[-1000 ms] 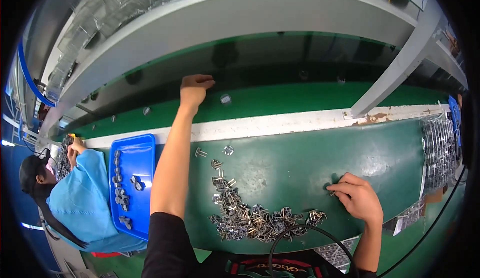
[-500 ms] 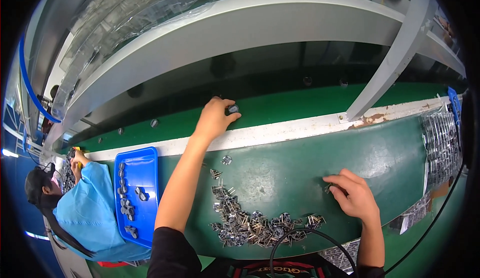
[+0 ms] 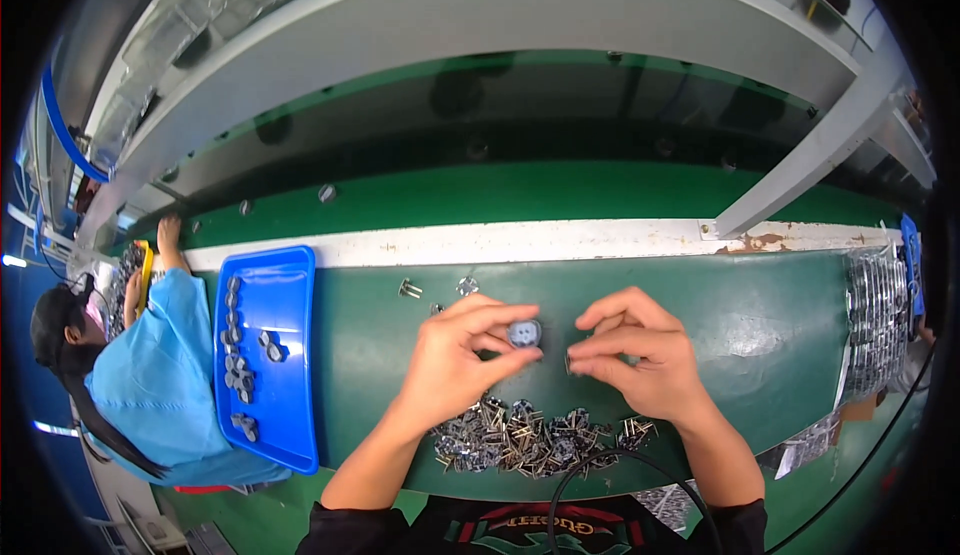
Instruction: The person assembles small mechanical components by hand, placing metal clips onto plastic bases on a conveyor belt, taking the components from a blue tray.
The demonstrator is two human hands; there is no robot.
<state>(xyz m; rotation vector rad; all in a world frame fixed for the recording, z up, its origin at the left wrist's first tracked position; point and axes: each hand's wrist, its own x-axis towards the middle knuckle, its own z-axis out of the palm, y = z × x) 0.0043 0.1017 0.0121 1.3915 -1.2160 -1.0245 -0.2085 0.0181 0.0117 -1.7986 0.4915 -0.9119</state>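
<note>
Over the green bench top, my left hand (image 3: 465,355) pinches a small round grey plastic piece with holes in its face (image 3: 524,334) between thumb and fingers. Facing it across a short gap, my right hand (image 3: 640,355) is closed on a small metal part (image 3: 569,362), mostly hidden by the fingertips. Below both hands lies a heap of metal pronged parts (image 3: 530,440). A single pronged part (image 3: 410,288) and a round clear-looking one (image 3: 468,286) lie apart from the heap, beyond my left hand.
To the left, a blue tray (image 3: 290,385) holds several grey pieces. A person in blue (image 3: 155,375) works beyond it. Behind a white rail (image 3: 520,243) runs a green belt (image 3: 560,190) with small round parts. Clear plastic trays (image 3: 872,325) are stacked at right; a black cable (image 3: 640,458) loops nearby.
My left hand has come back from the belt with the round grey piece. My right hand has moved left and up toward it, its small metal part still held.
</note>
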